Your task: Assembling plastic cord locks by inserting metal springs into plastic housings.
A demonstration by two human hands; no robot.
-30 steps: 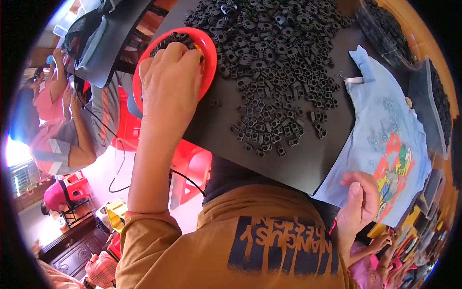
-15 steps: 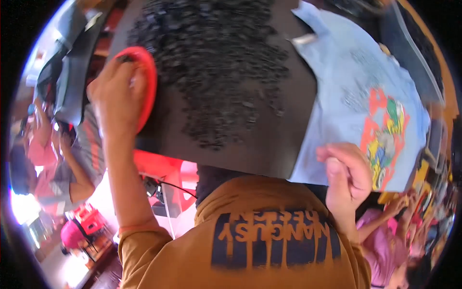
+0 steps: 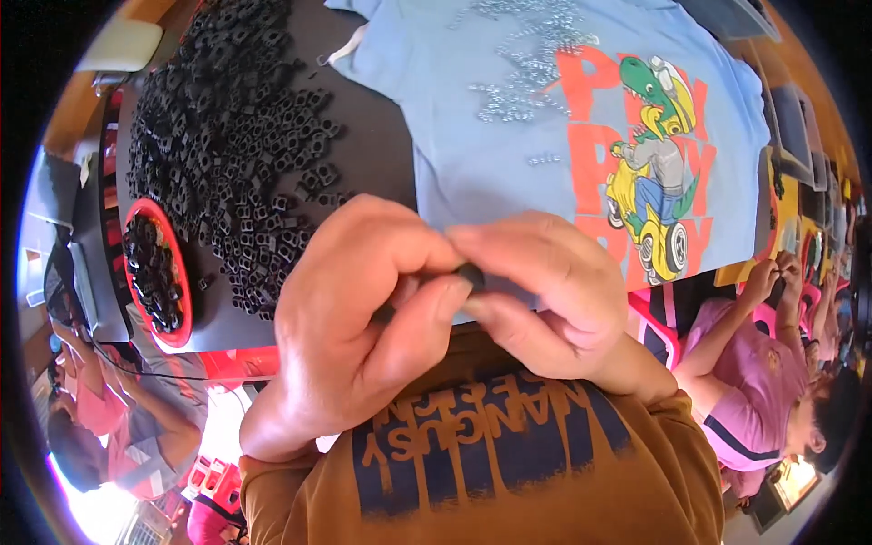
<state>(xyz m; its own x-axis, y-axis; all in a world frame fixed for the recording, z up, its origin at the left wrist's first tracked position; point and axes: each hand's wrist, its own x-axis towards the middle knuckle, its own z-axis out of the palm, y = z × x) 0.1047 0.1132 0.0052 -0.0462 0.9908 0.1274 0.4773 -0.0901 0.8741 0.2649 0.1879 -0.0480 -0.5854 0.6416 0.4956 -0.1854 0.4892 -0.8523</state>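
Above the table's front edge, my left hand (image 3: 359, 313) and my right hand (image 3: 554, 295) meet fingertip to fingertip. Both are closed in a pinch around a small black plastic piece (image 3: 470, 275), mostly covered by the fingers. Whether the right fingers also hold a smaller part is hidden. Left of my hands spreads a large heap of small black plastic pieces with holes (image 3: 245, 173). Beyond my right hand lies a light blue T-shirt (image 3: 454, 136) with a cartoon dinosaur print, and small silvery springs (image 3: 522, 100) are scattered on it.
A red-rimmed bowl (image 3: 184, 313) of shiny black pieces stands at the table's left front. The dark tabletop (image 3: 368, 118) shows between heap and shirt. A co-worker in a pink shirt (image 3: 740, 381) sits at the right, another person (image 3: 100, 418) at the left.
My left hand has left the red bowl and come to the middle. My right hand has moved in to meet it, and a black piece now shows between them. The view has shifted right.
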